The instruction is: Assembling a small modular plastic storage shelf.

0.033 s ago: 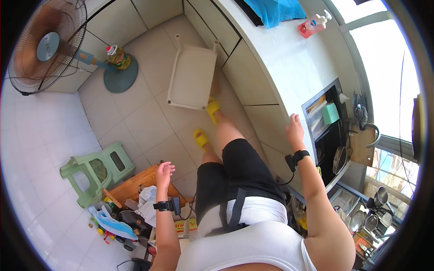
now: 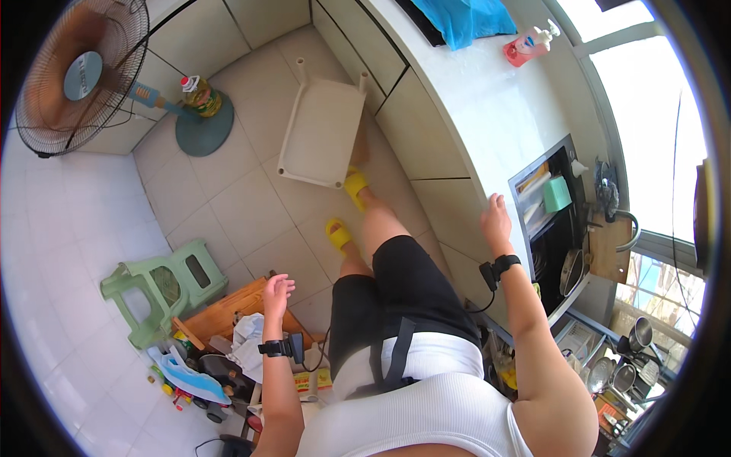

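My left hand (image 2: 278, 295) hangs in the air with its fingers loosely bent and apart, holding nothing. Below it, a wooden box-like piece (image 2: 247, 305) stands with a crumpled white cloth (image 2: 247, 337) on it. My right hand (image 2: 496, 224) is beside the front edge of the white countertop (image 2: 472, 114), fingers spread and nothing in them; whether it touches the edge I cannot tell. Ahead of my feet is a pale beige rectangular stool-like piece (image 2: 324, 126) with knobs at its corners. My right yellow slipper (image 2: 355, 187) is at its near end; the left slipper (image 2: 337, 233) is on the tiles.
A sink (image 2: 567, 164) holds a green sponge-like block (image 2: 557, 193) and a pan (image 2: 571, 270). Farther along are a pink pump bottle (image 2: 527, 47) and a blue bag (image 2: 461, 19). At left stand a fan (image 2: 82, 75), an oil bottle (image 2: 199, 97) and green stools (image 2: 164, 282).
The near end of the beige stool-like piece has shifted slightly left, and my right slipper with it. Both hands stay where they were.
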A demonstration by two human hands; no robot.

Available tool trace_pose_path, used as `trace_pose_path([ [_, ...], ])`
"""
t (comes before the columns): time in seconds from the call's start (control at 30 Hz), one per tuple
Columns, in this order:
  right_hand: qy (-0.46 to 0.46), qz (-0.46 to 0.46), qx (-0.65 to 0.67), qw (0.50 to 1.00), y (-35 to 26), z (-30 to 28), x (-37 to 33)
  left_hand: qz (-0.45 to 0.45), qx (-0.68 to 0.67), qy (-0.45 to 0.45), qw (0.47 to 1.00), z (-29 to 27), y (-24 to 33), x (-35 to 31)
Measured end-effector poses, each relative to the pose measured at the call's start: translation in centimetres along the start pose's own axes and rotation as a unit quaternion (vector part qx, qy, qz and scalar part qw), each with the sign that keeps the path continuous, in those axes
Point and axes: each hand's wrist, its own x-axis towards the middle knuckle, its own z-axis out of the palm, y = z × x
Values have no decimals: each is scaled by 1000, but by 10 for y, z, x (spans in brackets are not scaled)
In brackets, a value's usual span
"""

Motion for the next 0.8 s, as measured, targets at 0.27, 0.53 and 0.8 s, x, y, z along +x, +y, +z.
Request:
trace_pose_path([
  [0.27,-30,16,-45,998,-14,-9,3,-14,-16,17,1000,-5,-8,-9],
  [0.53,-34,45,-54,997,-24,-10,10,6,-54,36,998,-10,-6,-25],
  [0.8,-25,64,-66,995,-22,-1,7,-33,-33,47,998,-24,-27,-24],
])
